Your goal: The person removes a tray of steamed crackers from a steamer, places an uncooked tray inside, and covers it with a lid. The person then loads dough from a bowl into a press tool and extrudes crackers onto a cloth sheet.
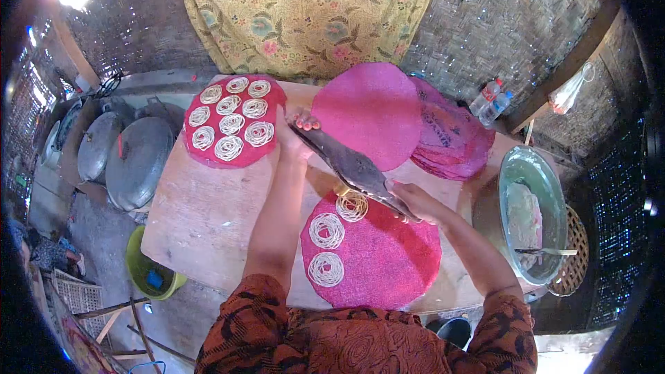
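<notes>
Both my hands grip a dark, long-handled press that slants over the table. My left hand is wrapped round its far-left end, and my right hand closes on its near-right end. A brass-coloured tube shows under the press's middle, just above a coil of pale strands. That coil lies on a round pink mat in front of me, with two more pale coils down the mat's left side. At the far left, another pink-red mat carries several similar coils.
Bare round pink mats lie at the back, with a darker stack beside them. On the right stands a green-rimmed basin of pale dough with a utensil across it. Plastic bottles stand behind. Large lidded pans are left of the table.
</notes>
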The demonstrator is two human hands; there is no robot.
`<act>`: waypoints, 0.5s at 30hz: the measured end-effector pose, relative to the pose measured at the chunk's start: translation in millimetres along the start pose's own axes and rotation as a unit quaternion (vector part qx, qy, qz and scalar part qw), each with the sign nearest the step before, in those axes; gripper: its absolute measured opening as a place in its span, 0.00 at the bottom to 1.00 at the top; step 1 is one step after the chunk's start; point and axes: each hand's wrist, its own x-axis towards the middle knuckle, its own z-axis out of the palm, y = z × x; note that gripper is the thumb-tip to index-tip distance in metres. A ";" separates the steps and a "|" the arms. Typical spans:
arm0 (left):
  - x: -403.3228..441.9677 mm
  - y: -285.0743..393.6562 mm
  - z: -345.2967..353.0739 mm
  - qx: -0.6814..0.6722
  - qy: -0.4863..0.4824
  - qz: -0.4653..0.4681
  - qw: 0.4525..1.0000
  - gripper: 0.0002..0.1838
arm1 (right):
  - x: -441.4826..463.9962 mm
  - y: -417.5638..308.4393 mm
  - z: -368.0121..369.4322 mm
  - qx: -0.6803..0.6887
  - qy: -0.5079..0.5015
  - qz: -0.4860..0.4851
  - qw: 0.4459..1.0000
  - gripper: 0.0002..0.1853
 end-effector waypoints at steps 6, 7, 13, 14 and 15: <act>6.9 -45.4 27.6 -0.040 0.026 -0.018 0.999 0.26 | -43.5 -20.0 -40.4 -0.001 0.010 0.080 0.997 0.35; 8.3 -60.3 20.8 -0.048 0.061 -0.023 0.997 0.27 | -51.2 -26.8 -45.6 -0.036 0.023 0.124 0.991 0.36; 22.8 -100.1 -13.4 -0.107 0.103 -0.044 0.988 0.29 | -44.3 -10.4 -57.2 -0.147 0.118 0.125 0.974 0.37; 26.5 -93.7 -9.0 -0.079 0.081 -0.041 0.993 0.28 | -44.8 -12.9 -52.2 -0.145 0.120 0.126 0.974 0.37; 28.3 -88.5 -5.0 -0.049 0.059 -0.036 0.996 0.28 | -46.5 -17.4 -46.4 -0.135 0.126 0.114 0.976 0.37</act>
